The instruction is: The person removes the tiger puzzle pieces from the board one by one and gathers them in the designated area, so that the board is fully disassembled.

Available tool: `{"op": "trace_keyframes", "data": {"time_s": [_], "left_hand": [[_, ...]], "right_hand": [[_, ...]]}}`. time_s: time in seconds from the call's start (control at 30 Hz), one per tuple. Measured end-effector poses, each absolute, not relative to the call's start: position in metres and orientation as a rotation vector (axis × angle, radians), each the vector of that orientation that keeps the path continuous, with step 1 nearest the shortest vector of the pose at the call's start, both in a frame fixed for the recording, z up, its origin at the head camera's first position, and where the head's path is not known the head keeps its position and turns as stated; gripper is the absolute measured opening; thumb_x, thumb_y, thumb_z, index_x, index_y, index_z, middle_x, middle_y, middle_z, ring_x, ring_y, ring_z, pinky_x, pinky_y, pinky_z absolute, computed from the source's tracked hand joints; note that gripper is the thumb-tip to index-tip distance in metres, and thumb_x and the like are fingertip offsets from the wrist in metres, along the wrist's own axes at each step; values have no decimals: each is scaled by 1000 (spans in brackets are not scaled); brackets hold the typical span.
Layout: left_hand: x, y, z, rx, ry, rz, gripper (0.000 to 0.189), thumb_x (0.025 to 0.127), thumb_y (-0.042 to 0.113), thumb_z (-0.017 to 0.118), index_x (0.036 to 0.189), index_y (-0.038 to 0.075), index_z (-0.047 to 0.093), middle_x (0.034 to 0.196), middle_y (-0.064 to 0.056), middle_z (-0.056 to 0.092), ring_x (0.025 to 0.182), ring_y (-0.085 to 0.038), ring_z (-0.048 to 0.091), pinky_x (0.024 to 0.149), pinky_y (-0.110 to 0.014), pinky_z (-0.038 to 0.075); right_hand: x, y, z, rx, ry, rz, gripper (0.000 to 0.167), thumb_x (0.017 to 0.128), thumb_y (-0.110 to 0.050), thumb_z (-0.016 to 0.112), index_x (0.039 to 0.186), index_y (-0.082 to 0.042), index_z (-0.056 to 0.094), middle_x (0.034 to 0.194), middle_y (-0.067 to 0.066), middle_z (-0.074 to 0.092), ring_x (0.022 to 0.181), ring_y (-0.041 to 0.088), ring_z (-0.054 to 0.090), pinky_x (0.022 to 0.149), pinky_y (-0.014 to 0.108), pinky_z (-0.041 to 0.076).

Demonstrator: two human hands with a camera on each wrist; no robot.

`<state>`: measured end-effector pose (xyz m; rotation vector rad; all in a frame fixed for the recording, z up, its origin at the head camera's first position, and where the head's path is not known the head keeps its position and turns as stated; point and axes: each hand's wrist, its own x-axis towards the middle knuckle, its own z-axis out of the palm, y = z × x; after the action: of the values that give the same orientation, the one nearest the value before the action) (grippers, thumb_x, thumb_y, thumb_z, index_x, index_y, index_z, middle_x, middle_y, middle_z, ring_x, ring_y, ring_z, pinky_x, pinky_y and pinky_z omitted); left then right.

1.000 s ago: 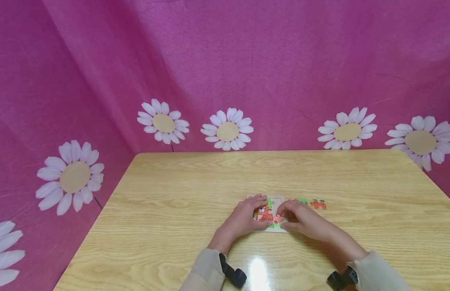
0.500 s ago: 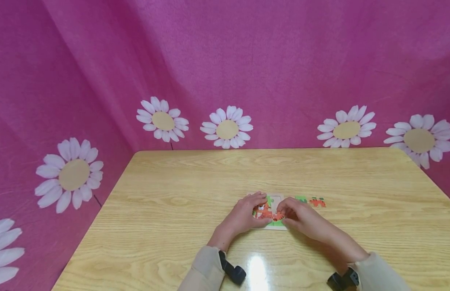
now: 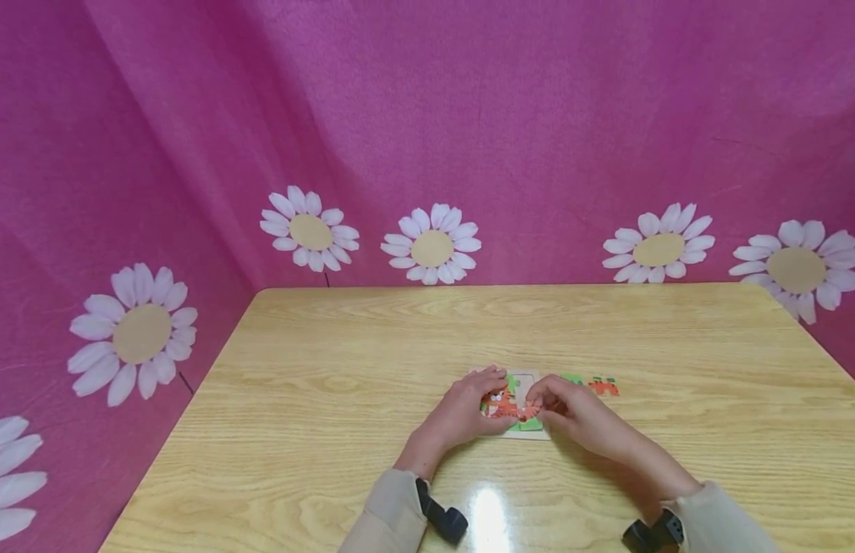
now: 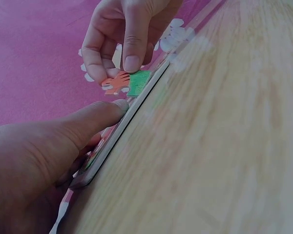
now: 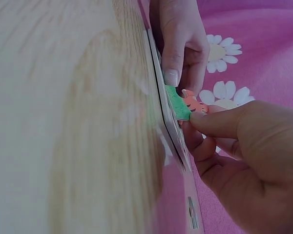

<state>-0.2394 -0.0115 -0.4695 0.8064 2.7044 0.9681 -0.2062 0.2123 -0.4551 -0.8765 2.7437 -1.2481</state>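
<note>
A jigsaw board [image 3: 535,435] with a pale rim and an orange-and-green cartoon animal picture lies on the table in the head view. My left hand [image 3: 465,403] holds its left part, thumb along the near edge and fingers toward the far side. Between thumb and fingers, my right hand [image 3: 579,411] pinches an orange-and-green puzzle piece [image 3: 531,424] over the board's near right corner. Both wrist views show that puzzle piece [image 4: 139,84] tilted, its green part [image 5: 178,107] close to the rim. Whether its lower edge touches the board I cannot tell.
Just right of the board lie an orange puzzle piece [image 3: 603,386] and a green one [image 3: 572,379], the latter partly behind my right hand. The wooden table [image 3: 344,353] reaches back to a pink cloth [image 3: 538,115] printed with white flowers.
My right hand has shifted only slightly, and the piece in its fingers sits at a slightly different tilt. The left hand stays in place on the board.
</note>
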Motion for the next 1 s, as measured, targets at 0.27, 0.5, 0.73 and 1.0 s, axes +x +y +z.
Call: {"op": "trace_keyframes", "data": {"time_s": [0.27, 0.5, 0.73, 1.0], "left_hand": [[-239, -12, -469, 790, 2689, 974, 63, 86, 40, 74, 142, 19, 53, 154, 7, 43, 148, -16, 32, 121, -51, 25], [-239, -11, -469, 790, 2695, 966, 64, 85, 42, 74, 141, 19, 54, 153, 7, 44, 148, -16, 33, 120, -52, 26], [-238, -11, -469, 792, 2696, 968, 64, 85, 42, 75, 141, 19, 54, 153, 7, 45, 147, -14, 33, 122, -45, 26], [-238, -11, -468, 809, 2699, 968, 64, 85, 41, 75, 141, 18, 54, 153, 7, 45, 147, -13, 33, 122, -44, 26]], "right_hand": [[-205, 216, -456, -833, 2774, -1266, 15, 92, -2, 63, 105, -8, 61, 92, 4, 64, 82, -2, 54, 71, 20, 51], [-205, 222, -454, -758, 2824, -1271, 17, 90, 0, 64, 104, -10, 62, 90, 2, 65, 83, -2, 55, 71, 20, 51], [-204, 231, -454, -731, 2829, -1299, 15, 92, -1, 63, 104, -9, 62, 88, 2, 64, 82, -1, 54, 71, 20, 50], [-206, 241, -455, -720, 2884, -1289, 21, 88, 6, 64, 103, -9, 63, 89, 0, 66, 82, -3, 56, 71, 20, 52]]}}
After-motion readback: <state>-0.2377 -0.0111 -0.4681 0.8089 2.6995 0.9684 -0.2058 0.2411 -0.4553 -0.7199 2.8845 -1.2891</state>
